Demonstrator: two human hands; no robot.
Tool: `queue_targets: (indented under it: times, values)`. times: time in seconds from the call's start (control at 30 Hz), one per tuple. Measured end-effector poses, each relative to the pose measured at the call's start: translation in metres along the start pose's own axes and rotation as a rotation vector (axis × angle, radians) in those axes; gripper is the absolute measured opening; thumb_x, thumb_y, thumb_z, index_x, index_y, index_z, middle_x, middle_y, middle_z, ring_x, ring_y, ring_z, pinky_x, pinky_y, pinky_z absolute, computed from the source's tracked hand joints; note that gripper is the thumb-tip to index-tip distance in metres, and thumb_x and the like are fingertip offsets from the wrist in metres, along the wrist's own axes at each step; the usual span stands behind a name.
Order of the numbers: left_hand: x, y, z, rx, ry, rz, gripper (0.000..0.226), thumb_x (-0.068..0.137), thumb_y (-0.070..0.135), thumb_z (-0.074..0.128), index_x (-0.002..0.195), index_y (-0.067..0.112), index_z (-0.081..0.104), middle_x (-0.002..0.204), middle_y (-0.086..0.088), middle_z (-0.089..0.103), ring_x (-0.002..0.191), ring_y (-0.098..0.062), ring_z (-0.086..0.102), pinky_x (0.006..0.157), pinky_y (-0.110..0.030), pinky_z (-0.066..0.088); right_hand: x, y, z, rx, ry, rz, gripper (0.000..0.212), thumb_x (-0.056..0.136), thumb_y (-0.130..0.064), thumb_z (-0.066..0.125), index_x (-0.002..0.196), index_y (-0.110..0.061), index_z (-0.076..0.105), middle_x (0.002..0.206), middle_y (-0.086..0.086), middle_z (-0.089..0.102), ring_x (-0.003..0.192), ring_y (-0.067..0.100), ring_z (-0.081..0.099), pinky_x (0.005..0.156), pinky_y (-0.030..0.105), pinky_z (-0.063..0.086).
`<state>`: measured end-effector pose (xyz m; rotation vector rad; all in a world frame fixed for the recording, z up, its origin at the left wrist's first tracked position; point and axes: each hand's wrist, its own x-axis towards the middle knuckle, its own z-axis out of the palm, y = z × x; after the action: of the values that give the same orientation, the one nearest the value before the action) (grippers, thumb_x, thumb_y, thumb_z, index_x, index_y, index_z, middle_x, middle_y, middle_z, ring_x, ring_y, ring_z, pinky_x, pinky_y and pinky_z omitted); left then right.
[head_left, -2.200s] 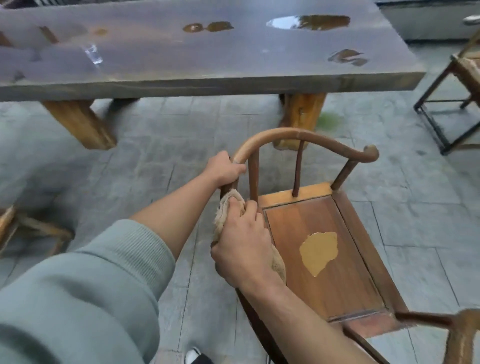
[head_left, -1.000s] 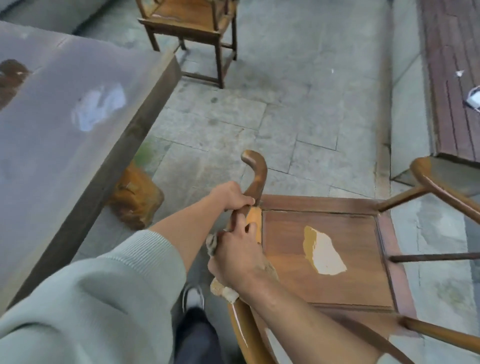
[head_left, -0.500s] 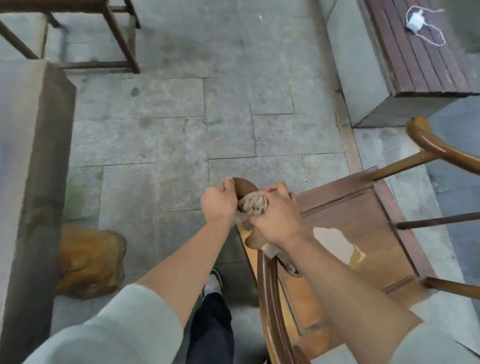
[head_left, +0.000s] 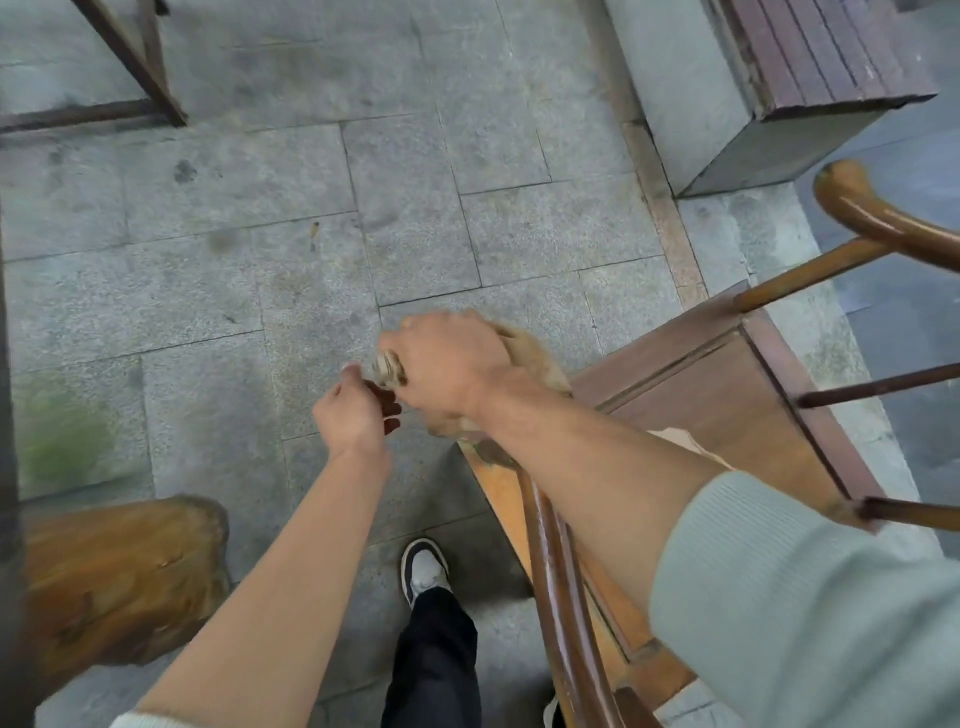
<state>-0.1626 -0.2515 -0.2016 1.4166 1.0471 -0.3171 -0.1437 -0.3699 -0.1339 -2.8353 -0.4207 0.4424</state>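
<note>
Right hand clamps the rag round the chair arm's tip. Left hand, at its 8 o'clock, pinches that tip too.

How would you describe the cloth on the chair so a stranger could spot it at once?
Find the wooden chair on the right. Follow its curved rail up from the bottom edge to the right hand, whose grip bunches the cloth. It is the only soft, fuzzy tan thing among hard brown wood.
</note>
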Motion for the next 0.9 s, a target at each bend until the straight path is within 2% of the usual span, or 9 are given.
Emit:
queue_targets:
  times: [0.17,0.27,0.4,0.5,0.57,0.7,0.77,0.83,0.9]
  values:
    - [-0.033,0.005,0.015,0.310,0.025,0.411,0.015,0.091,0.029,0.053,0.080,0.020,0.053,0.076,0.002,0.059,0.076,-0.019,0.062,0.077,-0.040,0.050,-0.030,0.057,-0.003,0.725,0.287,0.673,0.026,0.089,-0.044,0.073,0.103,-0.023,0.068,0.099,-0.004,0.071,0.089,0.017,0.066,0.079,0.033,0.054]
    - [-0.075,0.014,0.039,0.487,-0.124,0.735,0.005,0.086,0.028,0.057,0.089,0.025,0.057,0.080,0.012,0.059,0.078,-0.005,0.059,0.073,-0.019,0.046,-0.100,0.105,0.018,0.915,0.249,0.967,0.041,0.089,-0.059,0.066,0.094,-0.018,0.068,0.098,0.001,0.072,0.098,0.025,0.068,0.085,0.033,0.052]
    - [-0.122,0.011,0.090,0.730,-0.272,0.991,0.014,0.086,0.036,0.057,0.086,0.025,0.064,0.077,0.003,0.068,0.076,-0.019,0.062,0.075,-0.037,0.050,-0.209,0.153,0.058,1.045,0.182,1.205,0.053,0.088,-0.063,0.062,0.112,-0.017,0.068,0.114,0.007,0.071,0.110,0.030,0.065,0.096,0.037,0.050]
    - [-0.155,-0.018,0.147,0.969,-0.521,0.918,0.031,0.093,0.038,0.052,0.078,0.016,0.069,0.072,-0.005,0.070,0.069,-0.024,0.063,0.065,-0.038,0.050,-0.280,0.185,0.080,1.268,0.051,1.413,0.047,0.083,-0.053,0.064,0.106,-0.012,0.059,0.114,0.008,0.063,0.100,0.029,0.063,0.092,0.038,0.051]
    - [-0.178,-0.057,0.184,1.157,-0.659,0.823,0.038,0.097,0.038,0.048,0.076,0.014,0.068,0.075,-0.012,0.070,0.071,-0.030,0.065,0.063,-0.037,0.048,-0.323,0.205,0.086,1.450,0.116,1.494,0.036,0.076,-0.040,0.063,0.098,-0.012,0.062,0.105,0.008,0.066,0.092,0.028,0.064,0.082,0.038,0.050]
    - [-0.208,-0.149,0.230,1.568,-0.786,0.701,0.034,0.097,0.045,0.051,0.098,0.014,0.065,0.106,-0.015,0.068,0.100,-0.033,0.062,0.075,-0.035,0.044,-0.384,0.262,0.089,1.621,0.202,1.554,0.021,0.066,-0.026,0.058,0.085,-0.015,0.061,0.086,0.009,0.061,0.080,0.027,0.060,0.071,0.035,0.047]
    - [-0.211,-0.185,0.241,1.675,-0.771,0.633,0.036,0.094,0.041,0.056,0.113,0.011,0.060,0.118,-0.018,0.063,0.109,-0.034,0.058,0.082,-0.035,0.046,-0.400,0.305,0.085,1.555,0.301,1.512,0.018,0.073,-0.021,0.061,0.089,-0.015,0.063,0.095,0.013,0.064,0.089,0.031,0.064,0.077,0.037,0.052]
    - [-0.211,-0.207,0.244,1.709,-0.719,0.589,0.046,0.091,0.041,0.058,0.125,0.010,0.054,0.125,-0.023,0.055,0.115,-0.039,0.054,0.091,-0.038,0.047,-0.416,0.354,0.090,1.299,0.392,1.557,0.042,0.081,-0.028,0.065,0.120,-0.013,0.062,0.127,0.015,0.062,0.119,0.033,0.060,0.102,0.047,0.049]
    - [-0.206,-0.221,0.241,1.712,-0.668,0.537,0.055,0.090,0.043,0.059,0.133,0.011,0.048,0.131,-0.022,0.047,0.119,-0.042,0.049,0.099,-0.045,0.044,-0.440,0.396,0.102,1.020,0.376,1.651,0.058,0.086,-0.032,0.065,0.138,-0.011,0.050,0.143,0.014,0.050,0.131,0.033,0.049,0.109,0.048,0.042]
